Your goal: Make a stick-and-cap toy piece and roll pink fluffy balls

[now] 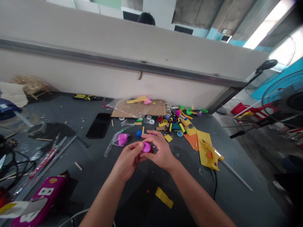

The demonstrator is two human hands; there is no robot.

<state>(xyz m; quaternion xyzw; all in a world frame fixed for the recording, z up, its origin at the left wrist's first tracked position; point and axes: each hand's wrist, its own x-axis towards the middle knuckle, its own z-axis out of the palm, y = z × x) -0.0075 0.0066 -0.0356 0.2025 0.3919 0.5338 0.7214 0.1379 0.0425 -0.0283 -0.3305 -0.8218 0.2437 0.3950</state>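
Observation:
A small round magenta piece (146, 147) is held between my two hands above the dark table. My left hand (129, 159) pinches its left side with thumb and fingers. On the other side, my right hand (161, 151) curls round the piece, its thumb beneath and fingers above. Left of the hands lies a lump of pink clay (122, 139) in clear plastic wrap. Just beyond the fingers is a blue piece (139, 134). A yellow strip (164, 197) lies on the table nearer to me.
A black phone (98, 125) lies left of a cardboard sheet (151, 108). Pliers, caps and coloured bits crowd the back right, beside yellow sheets and a glue gun (211, 154). A purple pouch (44, 198) and cables are at left. A low partition (118, 74) stands behind.

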